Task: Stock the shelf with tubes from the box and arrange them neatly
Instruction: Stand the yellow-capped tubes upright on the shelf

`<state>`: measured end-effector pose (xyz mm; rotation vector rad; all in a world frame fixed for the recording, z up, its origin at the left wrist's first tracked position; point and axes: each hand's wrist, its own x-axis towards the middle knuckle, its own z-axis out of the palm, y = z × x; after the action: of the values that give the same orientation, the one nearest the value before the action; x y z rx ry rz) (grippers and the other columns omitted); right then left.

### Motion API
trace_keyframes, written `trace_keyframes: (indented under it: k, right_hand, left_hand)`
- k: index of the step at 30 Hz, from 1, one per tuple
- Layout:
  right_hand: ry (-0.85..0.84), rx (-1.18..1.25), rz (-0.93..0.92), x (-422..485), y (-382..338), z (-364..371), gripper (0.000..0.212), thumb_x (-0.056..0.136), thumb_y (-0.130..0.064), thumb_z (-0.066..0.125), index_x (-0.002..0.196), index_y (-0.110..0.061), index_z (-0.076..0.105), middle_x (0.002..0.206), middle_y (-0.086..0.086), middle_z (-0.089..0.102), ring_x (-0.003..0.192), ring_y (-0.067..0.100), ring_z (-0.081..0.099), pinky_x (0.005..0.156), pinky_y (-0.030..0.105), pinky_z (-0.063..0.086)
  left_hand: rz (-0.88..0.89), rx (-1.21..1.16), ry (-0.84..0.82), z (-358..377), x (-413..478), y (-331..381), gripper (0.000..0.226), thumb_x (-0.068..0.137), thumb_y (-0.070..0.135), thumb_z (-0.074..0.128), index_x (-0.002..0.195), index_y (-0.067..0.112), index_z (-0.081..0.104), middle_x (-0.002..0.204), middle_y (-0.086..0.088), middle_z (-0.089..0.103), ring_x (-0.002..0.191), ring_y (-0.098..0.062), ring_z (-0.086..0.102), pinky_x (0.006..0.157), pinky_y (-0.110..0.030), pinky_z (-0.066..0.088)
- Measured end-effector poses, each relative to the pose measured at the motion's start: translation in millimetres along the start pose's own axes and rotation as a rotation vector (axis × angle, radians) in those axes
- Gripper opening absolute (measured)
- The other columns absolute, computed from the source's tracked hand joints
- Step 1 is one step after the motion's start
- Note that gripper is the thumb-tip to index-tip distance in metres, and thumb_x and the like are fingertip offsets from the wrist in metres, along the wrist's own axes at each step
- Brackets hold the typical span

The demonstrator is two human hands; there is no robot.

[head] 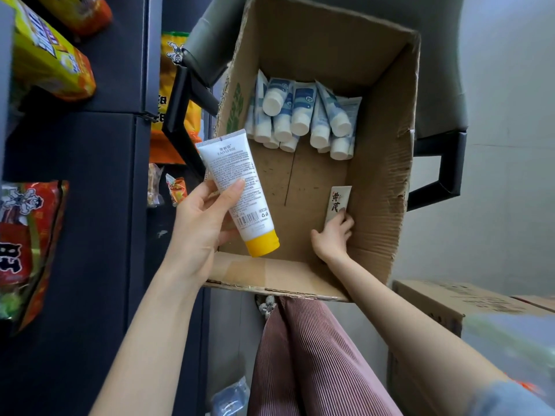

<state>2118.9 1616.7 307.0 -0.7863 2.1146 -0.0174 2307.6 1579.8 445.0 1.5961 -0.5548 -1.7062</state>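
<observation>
An open cardboard box sits on a dark chair. Several white-and-blue tubes with white caps lie piled at its far end. My left hand holds a white tube with a yellow cap above the box's near left corner, cap pointing down. My right hand reaches inside the box at the near right wall, fingers closed on the lower end of a cream tube with dark characters that leans against that wall.
A dark shelf unit stands on the left, holding yellow and red snack bags. The chair's black armrest sticks out to the right of the box. Another cardboard box sits at lower right. My striped trousers are below.
</observation>
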Motion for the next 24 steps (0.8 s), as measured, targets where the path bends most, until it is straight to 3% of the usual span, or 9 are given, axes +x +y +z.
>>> trace_keyframes:
  k: [4, 9, 14, 17, 19, 22, 24]
  right_hand:
    - [-0.018, -0.074, 0.053, 15.2, -0.1, 7.3, 0.079, 0.092, -0.002, 0.048, 0.15, -0.006, -0.005, 0.153, 0.018, 0.008, 0.137, 0.04, 0.025, 0.107, 0.045, 0.029]
    - [-0.006, -0.126, 0.078, 28.1, -2.2, 9.5, 0.057, 0.091, -0.002, 0.048, 0.141, -0.005, 0.022, 0.141, 0.019, 0.029, 0.125, 0.042, 0.04, 0.099, 0.046, 0.038]
    - [-0.055, -0.036, 0.09, 32.6, -0.3, -0.5, 0.048, 0.088, -0.002, 0.055, 0.132, -0.001, 0.035, 0.136, 0.021, 0.041, 0.123, 0.04, 0.045, 0.102, 0.045, 0.041]
    - [-0.082, -0.021, 0.07, 27.8, -4.1, -8.2, 0.041, 0.088, -0.005, 0.057, 0.125, 0.001, 0.042, 0.129, 0.021, 0.049, 0.117, 0.037, 0.051, 0.092, 0.039, 0.047]
    - [-0.094, 0.057, 0.057, 21.4, -10.7, -12.6, 0.038, 0.088, -0.007, 0.057, 0.123, 0.0, 0.043, 0.126, 0.02, 0.052, 0.113, 0.036, 0.054, 0.084, 0.036, 0.048]
    - [-0.181, 0.29, 0.039, 5.3, -24.8, -21.7, 0.043, 0.085, -0.002, 0.061, 0.124, 0.002, 0.043, 0.126, 0.022, 0.052, 0.111, 0.038, 0.055, 0.092, 0.049, 0.049]
    - [-0.303, 0.463, 0.025, -10.0, -36.4, -30.9, 0.05, 0.083, 0.003, 0.063, 0.128, 0.0, 0.04, 0.128, 0.021, 0.051, 0.108, 0.037, 0.058, 0.084, 0.051, 0.052]
  left_hand:
    - [-0.045, -0.035, 0.013, -4.9, 0.8, -1.3, 0.037, 0.071, 0.035, 0.069, 0.106, 0.025, 0.067, 0.093, 0.006, 0.073, 0.085, -0.009, 0.07, 0.06, -0.025, 0.055]
    - [-0.087, -0.053, -0.009, -18.6, -0.6, -3.1, 0.046, 0.068, 0.028, 0.07, 0.113, 0.018, 0.062, 0.094, 0.003, 0.074, 0.08, -0.01, 0.071, 0.058, -0.022, 0.055]
    - [-0.101, -0.032, -0.062, -28.5, -13.4, -3.4, 0.05, 0.067, 0.018, 0.071, 0.116, 0.017, 0.059, 0.1, 0.0, 0.074, 0.086, -0.013, 0.072, 0.06, -0.02, 0.055]
    - [-0.078, -0.02, -0.028, -30.5, -24.1, -2.9, 0.049, 0.067, 0.021, 0.071, 0.115, 0.016, 0.06, 0.099, 0.002, 0.074, 0.086, -0.012, 0.071, 0.06, -0.019, 0.054]
    - [-0.062, -0.023, 0.008, -32.4, -31.2, -1.3, 0.044, 0.071, 0.021, 0.069, 0.114, 0.015, 0.061, 0.098, 0.001, 0.075, 0.083, -0.01, 0.071, 0.059, -0.019, 0.054]
    - [-0.032, -0.045, 0.071, -35.7, -44.2, 2.9, 0.027, 0.083, 0.016, 0.065, 0.11, 0.017, 0.063, 0.101, -0.001, 0.074, 0.081, -0.01, 0.071, 0.06, -0.02, 0.054]
    - [-0.006, -0.056, 0.099, -36.1, -56.3, 8.9, 0.027, 0.085, 0.016, 0.063, 0.111, 0.02, 0.063, 0.105, -0.001, 0.072, 0.083, -0.01, 0.07, 0.06, -0.02, 0.054]
